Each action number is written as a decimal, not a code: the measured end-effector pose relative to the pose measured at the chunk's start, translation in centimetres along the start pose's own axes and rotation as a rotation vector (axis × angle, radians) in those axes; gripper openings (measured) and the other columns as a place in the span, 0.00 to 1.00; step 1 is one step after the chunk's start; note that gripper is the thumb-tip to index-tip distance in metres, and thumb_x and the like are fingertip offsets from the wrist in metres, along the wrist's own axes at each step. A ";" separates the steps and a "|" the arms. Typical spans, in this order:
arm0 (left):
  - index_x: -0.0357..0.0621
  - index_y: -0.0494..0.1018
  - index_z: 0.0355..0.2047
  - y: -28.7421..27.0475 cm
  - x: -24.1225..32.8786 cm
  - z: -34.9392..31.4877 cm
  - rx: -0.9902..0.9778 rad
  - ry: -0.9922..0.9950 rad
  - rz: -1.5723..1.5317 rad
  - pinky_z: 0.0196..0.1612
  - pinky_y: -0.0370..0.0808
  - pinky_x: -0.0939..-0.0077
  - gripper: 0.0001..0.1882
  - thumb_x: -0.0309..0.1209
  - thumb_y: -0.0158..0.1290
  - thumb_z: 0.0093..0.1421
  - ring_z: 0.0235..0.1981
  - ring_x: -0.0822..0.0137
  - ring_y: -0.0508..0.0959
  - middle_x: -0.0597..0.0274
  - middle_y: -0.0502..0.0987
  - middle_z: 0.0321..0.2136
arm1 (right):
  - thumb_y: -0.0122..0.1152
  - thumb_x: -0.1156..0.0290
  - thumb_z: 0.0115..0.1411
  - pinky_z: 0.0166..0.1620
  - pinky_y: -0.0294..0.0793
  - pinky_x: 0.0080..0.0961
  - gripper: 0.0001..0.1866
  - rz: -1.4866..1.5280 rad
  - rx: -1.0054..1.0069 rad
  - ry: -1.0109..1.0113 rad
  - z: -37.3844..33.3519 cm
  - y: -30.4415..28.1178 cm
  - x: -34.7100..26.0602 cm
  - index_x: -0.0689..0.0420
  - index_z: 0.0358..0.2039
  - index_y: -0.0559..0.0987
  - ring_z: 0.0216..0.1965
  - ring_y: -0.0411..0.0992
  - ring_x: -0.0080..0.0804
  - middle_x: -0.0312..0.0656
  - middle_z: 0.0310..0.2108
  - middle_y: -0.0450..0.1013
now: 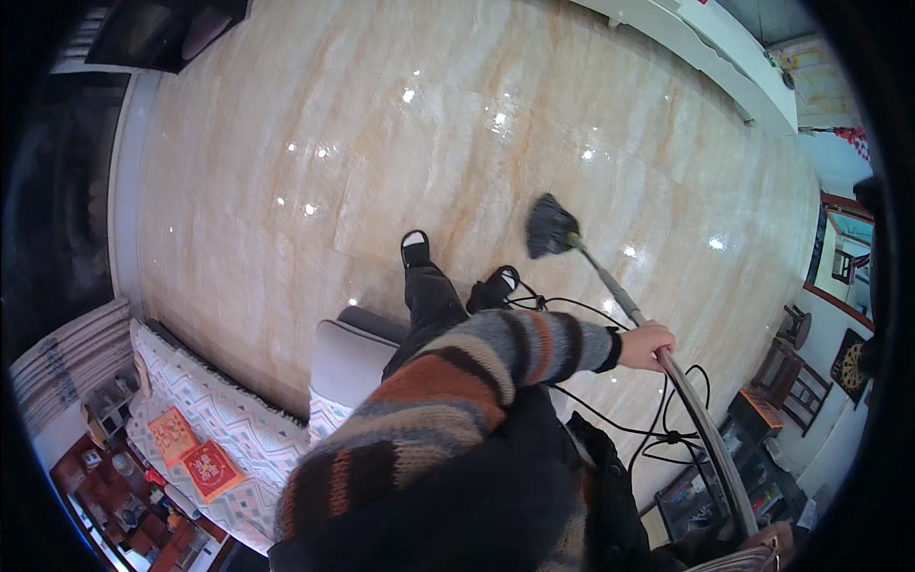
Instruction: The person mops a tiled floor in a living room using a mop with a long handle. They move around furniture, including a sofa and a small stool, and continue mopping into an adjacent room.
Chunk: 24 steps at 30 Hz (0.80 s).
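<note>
A mop with a dark grey head rests on the glossy floor, right of my feet. Its metal pole slants toward the lower right. My left hand, in a striped knit sleeve, reaches across my body and is closed round the middle of the pole. At the lower right edge my right hand, dim and partly cut off, appears closed round the pole's upper end. A black cable lies in loops on the floor beneath the pole, running close to my right foot.
A sofa with a patterned cover stands at the left, bearing red and orange packets. Its grey armrest is beside my legs. A white cabinet lines the far right. Wooden chairs and a dark shelf unit stand at right.
</note>
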State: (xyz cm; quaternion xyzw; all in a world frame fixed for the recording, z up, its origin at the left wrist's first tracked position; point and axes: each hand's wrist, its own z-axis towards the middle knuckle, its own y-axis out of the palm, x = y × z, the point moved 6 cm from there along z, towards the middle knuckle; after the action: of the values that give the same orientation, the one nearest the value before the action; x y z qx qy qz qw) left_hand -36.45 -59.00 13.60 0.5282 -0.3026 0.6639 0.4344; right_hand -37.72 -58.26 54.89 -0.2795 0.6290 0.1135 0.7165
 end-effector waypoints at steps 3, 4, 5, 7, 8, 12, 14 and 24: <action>0.44 0.68 0.18 4.4 0.1 2.9 -0.161 -0.002 -0.012 0.24 0.65 0.64 0.14 0.37 0.61 0.38 0.21 0.55 0.71 0.58 0.70 0.16 | 0.60 0.75 0.38 0.29 0.74 0.40 0.08 -0.058 0.054 0.013 1.3 2.1 -0.4 0.61 0.18 0.70 0.21 0.69 0.40 0.45 0.18 0.68; 0.44 0.69 0.15 5.5 0.6 4.1 -0.222 -0.010 0.025 0.22 0.66 0.64 0.15 0.38 0.61 0.37 0.20 0.55 0.72 0.58 0.70 0.14 | 0.60 0.75 0.38 0.29 0.74 0.40 0.08 -0.078 0.072 0.006 1.6 2.7 -0.2 0.61 0.19 0.70 0.21 0.69 0.39 0.45 0.18 0.68; 0.45 0.70 0.14 7.0 2.8 5.1 -0.227 0.072 -0.020 0.21 0.66 0.62 0.14 0.39 0.61 0.37 0.20 0.54 0.73 0.57 0.72 0.14 | 0.60 0.75 0.39 0.29 0.74 0.40 0.07 -0.093 0.090 0.006 1.7 3.2 -0.1 0.61 0.19 0.70 0.21 0.69 0.39 0.45 0.18 0.68; 0.48 0.71 0.16 9.4 6.2 5.5 -0.322 0.087 -0.051 0.23 0.68 0.61 0.10 0.37 0.59 0.37 0.23 0.53 0.73 0.57 0.73 0.17 | 0.59 0.75 0.40 0.28 0.74 0.39 0.07 -0.115 0.129 0.008 1.9 3.9 -0.1 0.61 0.19 0.70 0.20 0.69 0.39 0.44 0.17 0.67; 0.48 0.72 0.16 9.7 7.2 5.1 -0.353 0.074 -0.003 0.23 0.68 0.61 0.10 0.38 0.58 0.37 0.23 0.53 0.73 0.57 0.73 0.18 | 0.59 0.75 0.40 0.28 0.74 0.39 0.07 -0.123 0.153 0.008 1.8 4.2 -0.3 0.60 0.19 0.70 0.20 0.68 0.38 0.44 0.17 0.67; 0.48 0.71 0.15 7.5 7.4 3.3 -0.447 -0.036 0.178 0.22 0.68 0.59 0.09 0.39 0.54 0.38 0.24 0.53 0.74 0.57 0.73 0.18 | 0.58 0.75 0.42 0.28 0.74 0.39 0.06 -0.149 0.200 0.005 1.5 4.3 -1.1 0.60 0.20 0.70 0.20 0.68 0.37 0.42 0.16 0.66; 0.47 0.70 0.14 4.9 6.0 2.8 -0.429 -0.047 0.241 0.22 0.68 0.58 0.09 0.38 0.54 0.38 0.23 0.52 0.73 0.57 0.72 0.17 | 0.58 0.75 0.43 0.28 0.74 0.38 0.05 -0.147 0.232 0.014 1.4 3.9 -1.3 0.59 0.21 0.70 0.19 0.68 0.37 0.42 0.15 0.66; 0.48 0.72 0.15 -17.4 0.6 1.2 -0.314 -0.293 0.561 0.21 0.68 0.58 0.07 0.36 0.50 0.40 0.22 0.54 0.74 0.57 0.73 0.16 | 0.57 0.71 0.45 0.29 0.69 0.33 0.06 0.034 0.807 -0.320 0.6 0.1 5.7 0.56 0.18 0.69 0.17 0.66 0.30 0.37 0.14 0.66</action>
State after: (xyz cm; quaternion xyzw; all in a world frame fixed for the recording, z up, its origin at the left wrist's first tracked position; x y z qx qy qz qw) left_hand -20.37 -52.22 13.44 0.4408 -0.5934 0.6199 0.2631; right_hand -36.21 -58.89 49.43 0.0548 0.5085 -0.0878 0.8548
